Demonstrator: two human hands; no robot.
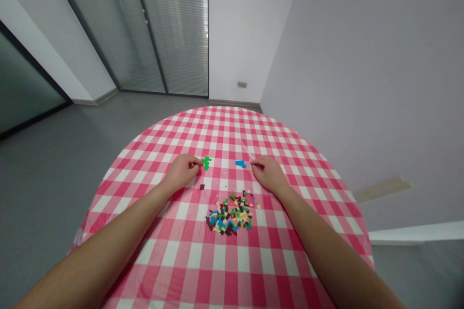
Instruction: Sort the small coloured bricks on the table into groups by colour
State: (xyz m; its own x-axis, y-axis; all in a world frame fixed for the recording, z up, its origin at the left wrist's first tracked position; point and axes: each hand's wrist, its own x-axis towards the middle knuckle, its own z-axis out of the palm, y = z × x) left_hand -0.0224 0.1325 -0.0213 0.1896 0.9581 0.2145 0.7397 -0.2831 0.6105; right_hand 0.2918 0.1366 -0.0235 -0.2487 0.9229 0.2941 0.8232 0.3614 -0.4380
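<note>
My left hand [183,171] rests on the table with its fingers closed in a pinch. Its fingertips meet the left edge of a small cluster of green toy bricks [206,162]; whether a brick sits between them I cannot make out. On the other side, my right hand [268,172] is also pinched, just right of a small group of blue toy bricks [240,164], with a narrow gap between. Anything at its fingertips is too small to name. Nearer to me lies a loose pile of tiny mixed-colour bricks [232,215].
A red-and-white checked cloth [224,275] covers the round table. One dark brown brick [202,187] lies alone below my left hand. Beyond the table stand a glass partition with blinds [174,29] and a pale wall [362,67] on the right.
</note>
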